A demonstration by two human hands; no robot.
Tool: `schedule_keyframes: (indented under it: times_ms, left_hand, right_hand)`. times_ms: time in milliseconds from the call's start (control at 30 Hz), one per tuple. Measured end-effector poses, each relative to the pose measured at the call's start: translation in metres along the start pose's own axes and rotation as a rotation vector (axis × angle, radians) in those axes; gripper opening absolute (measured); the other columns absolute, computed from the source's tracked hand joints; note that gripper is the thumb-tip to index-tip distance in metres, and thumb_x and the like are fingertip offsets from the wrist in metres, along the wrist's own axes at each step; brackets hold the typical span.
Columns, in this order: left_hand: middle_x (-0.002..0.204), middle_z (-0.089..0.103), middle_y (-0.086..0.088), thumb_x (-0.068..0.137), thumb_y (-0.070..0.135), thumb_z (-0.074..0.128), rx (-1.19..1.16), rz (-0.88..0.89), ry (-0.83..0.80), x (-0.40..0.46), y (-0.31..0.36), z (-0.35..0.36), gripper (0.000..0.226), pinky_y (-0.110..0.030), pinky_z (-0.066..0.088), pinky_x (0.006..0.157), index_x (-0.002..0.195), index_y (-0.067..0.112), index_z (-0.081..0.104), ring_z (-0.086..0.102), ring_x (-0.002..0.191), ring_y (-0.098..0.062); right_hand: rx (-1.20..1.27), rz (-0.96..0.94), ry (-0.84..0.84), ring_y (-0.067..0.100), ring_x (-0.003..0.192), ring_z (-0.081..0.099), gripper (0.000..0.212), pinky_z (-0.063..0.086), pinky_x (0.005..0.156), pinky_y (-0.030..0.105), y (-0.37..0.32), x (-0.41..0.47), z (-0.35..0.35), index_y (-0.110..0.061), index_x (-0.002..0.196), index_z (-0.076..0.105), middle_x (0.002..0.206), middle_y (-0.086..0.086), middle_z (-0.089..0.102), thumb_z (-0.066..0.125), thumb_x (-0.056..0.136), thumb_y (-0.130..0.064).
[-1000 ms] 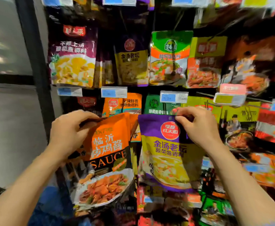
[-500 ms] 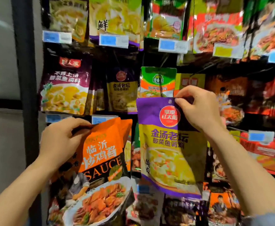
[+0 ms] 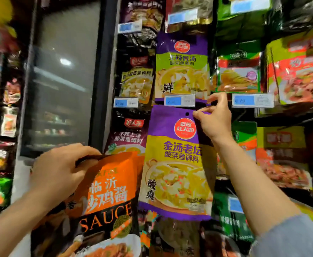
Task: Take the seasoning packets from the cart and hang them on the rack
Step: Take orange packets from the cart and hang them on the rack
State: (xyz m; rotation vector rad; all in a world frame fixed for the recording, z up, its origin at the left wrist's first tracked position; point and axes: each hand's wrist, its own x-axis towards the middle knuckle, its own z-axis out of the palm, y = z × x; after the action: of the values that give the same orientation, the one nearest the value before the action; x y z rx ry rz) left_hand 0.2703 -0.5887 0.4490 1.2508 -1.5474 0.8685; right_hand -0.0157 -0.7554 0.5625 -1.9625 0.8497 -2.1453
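Broadly, the rack [image 3: 244, 115] fills the right of the view with hanging seasoning packets and blue price tags, beside a dark glass door [image 3: 63, 80]. Held against it is the purple and yellow packet [image 3: 178, 164], its punched hole [image 3: 187, 114] just under a price tag [image 3: 179, 100], apparently being lined up for a hook I cannot make out. Lower left, the orange sauce packet [image 3: 107, 190] hangs from the left hand [image 3: 59, 169], whose fingers curl over its top edge, likely kept in reserve for hanging next. Smallest, the right hand [image 3: 215, 117] pinches the purple packet's top corner between thumb and fingertips. The cart is out of view, and motion blur smears the surrounding labels.
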Motion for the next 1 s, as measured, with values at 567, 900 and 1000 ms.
schedule_keyframes:
  times_ms: [567, 900, 1000]
  left_hand:
    - [0.082, 0.067, 0.019, 0.078, 0.049, 0.048, 0.241, -0.077, 0.026, 0.012, 0.004, 0.009, 0.032, -0.041, 0.052, 0.054, 0.091, 0.033, 0.072, 0.065, 0.069, -0.016]
    - [0.083, 0.064, 0.022, 0.081, 0.049, 0.044, 0.227, -0.023, 0.021, 0.021, 0.009, 0.022, 0.034, -0.038, 0.051, 0.05, 0.093, 0.033, 0.071, 0.064, 0.069, -0.013]
    - [0.084, 0.065, 0.02, 0.081, 0.044, 0.05, 0.197, -0.006, 0.023, 0.023, 0.009, 0.025, 0.029, -0.04, 0.052, 0.051, 0.094, 0.029, 0.072, 0.064, 0.068, -0.013]
  right_hand:
    - [0.305, 0.254, -0.043, 0.019, 0.079, 0.057, 0.054, 0.047, 0.065, 0.031, 0.067, 0.072, 0.065, -0.018, 0.099, 0.034, 0.076, -0.005, 0.054, 0.075, 0.068, 0.0]
    - [-0.007, 0.131, 0.025, 0.032, 0.088, 0.058, 0.047, 0.037, 0.068, 0.033, 0.082, 0.078, 0.071, -0.018, 0.1, 0.034, 0.096, 0.013, 0.062, 0.069, 0.071, -0.006]
    - [-0.13, 0.038, 0.023, 0.031, 0.079, 0.054, 0.043, 0.033, 0.066, 0.034, 0.087, 0.067, 0.069, -0.015, 0.103, 0.032, 0.087, 0.01, 0.056, 0.062, 0.076, -0.001]
